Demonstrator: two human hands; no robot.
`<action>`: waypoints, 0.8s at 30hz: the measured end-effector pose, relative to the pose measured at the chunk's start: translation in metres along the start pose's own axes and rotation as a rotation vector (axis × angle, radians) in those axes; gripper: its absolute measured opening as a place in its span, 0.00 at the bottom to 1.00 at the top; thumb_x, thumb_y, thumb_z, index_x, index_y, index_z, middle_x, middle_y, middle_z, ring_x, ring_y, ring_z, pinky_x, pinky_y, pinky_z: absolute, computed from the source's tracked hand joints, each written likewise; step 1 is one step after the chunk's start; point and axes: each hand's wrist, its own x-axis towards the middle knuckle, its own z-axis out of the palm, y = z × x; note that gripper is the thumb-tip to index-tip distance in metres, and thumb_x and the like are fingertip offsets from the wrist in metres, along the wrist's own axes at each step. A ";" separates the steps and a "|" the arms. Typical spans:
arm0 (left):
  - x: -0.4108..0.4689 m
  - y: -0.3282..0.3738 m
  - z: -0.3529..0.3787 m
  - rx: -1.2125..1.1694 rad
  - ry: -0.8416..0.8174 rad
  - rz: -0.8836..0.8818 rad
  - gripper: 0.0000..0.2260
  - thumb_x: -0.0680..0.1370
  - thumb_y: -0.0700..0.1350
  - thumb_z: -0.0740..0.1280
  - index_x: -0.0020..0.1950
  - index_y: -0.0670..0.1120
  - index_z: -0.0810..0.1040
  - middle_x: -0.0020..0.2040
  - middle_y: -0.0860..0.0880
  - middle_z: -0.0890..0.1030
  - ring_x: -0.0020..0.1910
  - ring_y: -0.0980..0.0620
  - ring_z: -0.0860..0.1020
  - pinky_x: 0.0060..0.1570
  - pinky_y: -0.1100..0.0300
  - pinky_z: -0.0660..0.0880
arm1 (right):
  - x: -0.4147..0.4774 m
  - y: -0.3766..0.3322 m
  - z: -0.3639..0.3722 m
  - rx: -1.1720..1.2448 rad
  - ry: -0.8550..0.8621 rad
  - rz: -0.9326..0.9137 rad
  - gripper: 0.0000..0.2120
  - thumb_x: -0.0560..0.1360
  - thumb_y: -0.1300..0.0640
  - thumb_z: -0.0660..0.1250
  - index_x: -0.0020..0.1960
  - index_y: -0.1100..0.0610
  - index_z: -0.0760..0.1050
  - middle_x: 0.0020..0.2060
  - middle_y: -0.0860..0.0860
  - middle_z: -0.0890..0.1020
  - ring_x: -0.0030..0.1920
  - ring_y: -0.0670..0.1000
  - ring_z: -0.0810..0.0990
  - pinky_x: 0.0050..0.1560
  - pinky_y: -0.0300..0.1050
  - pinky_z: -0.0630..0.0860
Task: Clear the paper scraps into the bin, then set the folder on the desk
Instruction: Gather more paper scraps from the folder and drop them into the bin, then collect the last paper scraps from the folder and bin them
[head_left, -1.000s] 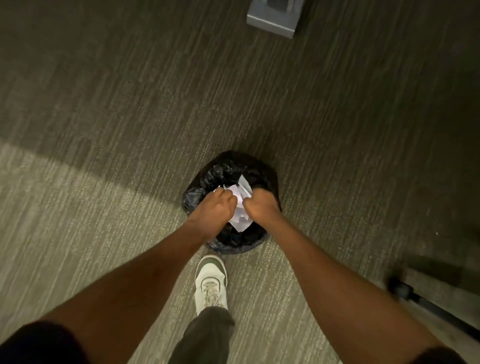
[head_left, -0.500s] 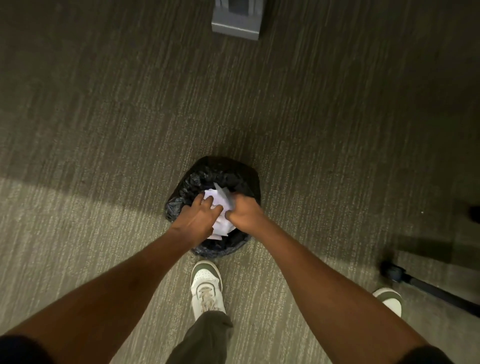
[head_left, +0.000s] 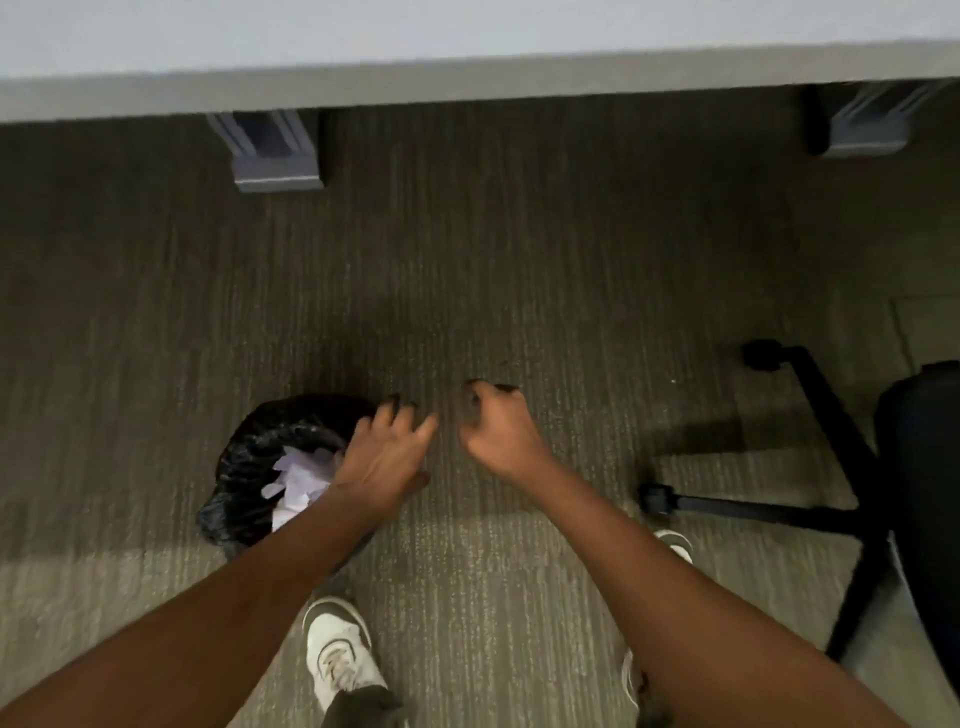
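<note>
both empty hands above open carpet (head_left: 519, 291), bin (head_left: 249, 467) at left

The bin (head_left: 260, 467) stands on the floor (head_left: 519, 291) just left of the left hand (head_left: 387, 457), with paper scraps (head_left: 298, 480) inside it. The right hand (head_left: 496, 428) hangs beside the left, apart from it. The bench (head_left: 467, 52) runs beyond both hands; a chair (head_left: 857, 493) stands right of the right hand.

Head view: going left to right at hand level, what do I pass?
Bin with paper scraps → left hand → right hand → chair base.
</note>
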 end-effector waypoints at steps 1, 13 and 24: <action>0.009 0.018 -0.011 0.013 0.025 0.028 0.34 0.71 0.57 0.70 0.72 0.49 0.61 0.66 0.42 0.70 0.65 0.40 0.67 0.56 0.47 0.70 | -0.006 0.011 -0.019 0.003 0.038 0.005 0.21 0.72 0.60 0.66 0.64 0.63 0.71 0.53 0.61 0.82 0.57 0.62 0.76 0.62 0.49 0.69; 0.099 0.259 -0.123 0.056 0.203 0.380 0.40 0.67 0.63 0.72 0.72 0.46 0.61 0.67 0.39 0.70 0.71 0.38 0.64 0.59 0.44 0.70 | -0.104 0.162 -0.216 0.217 0.503 0.120 0.22 0.71 0.60 0.66 0.65 0.54 0.73 0.53 0.54 0.81 0.64 0.54 0.72 0.62 0.53 0.73; 0.150 0.487 -0.156 -0.007 0.269 0.655 0.41 0.63 0.64 0.71 0.67 0.42 0.63 0.61 0.36 0.76 0.66 0.35 0.70 0.56 0.42 0.73 | -0.180 0.338 -0.325 0.355 0.791 0.322 0.18 0.71 0.59 0.67 0.59 0.48 0.77 0.51 0.47 0.81 0.58 0.46 0.74 0.60 0.43 0.73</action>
